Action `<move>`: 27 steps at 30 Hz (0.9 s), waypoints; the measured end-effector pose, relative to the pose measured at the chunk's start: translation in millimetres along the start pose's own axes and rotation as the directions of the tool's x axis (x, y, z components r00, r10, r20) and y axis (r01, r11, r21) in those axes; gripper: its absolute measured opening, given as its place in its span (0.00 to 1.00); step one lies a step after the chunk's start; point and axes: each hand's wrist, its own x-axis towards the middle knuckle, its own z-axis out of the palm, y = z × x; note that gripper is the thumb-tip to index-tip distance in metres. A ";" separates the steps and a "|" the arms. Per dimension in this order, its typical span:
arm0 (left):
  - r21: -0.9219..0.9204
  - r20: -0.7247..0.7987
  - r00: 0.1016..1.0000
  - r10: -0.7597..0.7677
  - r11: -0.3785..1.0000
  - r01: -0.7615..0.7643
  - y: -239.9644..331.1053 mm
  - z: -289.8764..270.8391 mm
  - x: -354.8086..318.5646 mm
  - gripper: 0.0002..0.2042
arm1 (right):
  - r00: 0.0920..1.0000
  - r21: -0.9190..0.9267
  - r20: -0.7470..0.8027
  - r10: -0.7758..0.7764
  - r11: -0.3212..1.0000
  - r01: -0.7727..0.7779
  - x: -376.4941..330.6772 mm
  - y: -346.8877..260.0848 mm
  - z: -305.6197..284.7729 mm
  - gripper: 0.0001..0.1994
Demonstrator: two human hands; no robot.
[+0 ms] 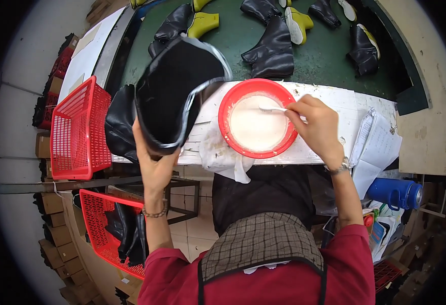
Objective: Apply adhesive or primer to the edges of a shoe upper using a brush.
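Left hand (154, 165) is raised in front of the worker, fingers wrapped around the lower edge of a black boot upper (174, 91) with a pale grey rim, gripping it firmly so the piece stands up and tilts over the near edge of the white worktable (334, 96). Right hand (317, 124) is closed in a pinch on a small brush (273, 109), whose tip lies in the white glue inside a red bowl (257, 118); the bowl sits on the worktable just beside the held upper, with a stained white cloth (223, 155) touching its near-left side and hanging over the table edge. Beyond the table, a green belt (324, 56) carries more black boot uppers and yellow-green lasts. Two red plastic baskets (78, 129) stand to the worker's left, the lower one holding black pieces. A blue bottle (395, 193) lies at the right, near some paper sheets (380, 147)
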 end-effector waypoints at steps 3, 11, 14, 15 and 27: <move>-0.130 0.250 0.965 -0.080 0.985 0.115 9.5 -21.8 2.9 0.26 | 0.917 -0.482 0.168 -0.363 0.781 0.398 7.6 15.4 15.8 0.03; -0.347 0.530 0.781 -0.332 0.755 0.556 3.9 -47.5 -13.0 0.28 | 0.985 0.140 -0.063 -0.160 0.976 0.168 22.7 -10.9 -21.6 0.09; -0.421 0.588 0.761 -0.275 0.699 0.578 -1.4 -39.8 -12.7 0.31 | 0.898 0.172 -0.142 -0.417 0.882 0.438 35.0 -27.7 -23.8 0.09; -0.476 0.605 0.766 -0.218 0.672 0.567 -4.0 -38.8 -12.9 0.32 | 0.896 0.174 -0.143 -0.421 0.880 0.441 35.7 -26.8 -23.5 0.09; -0.323 0.682 0.698 -0.218 0.766 0.555 -6.3 -38.4 -12.9 0.27 | 0.910 0.288 -0.007 -0.415 0.871 0.399 46.5 -29.7 -20.3 0.08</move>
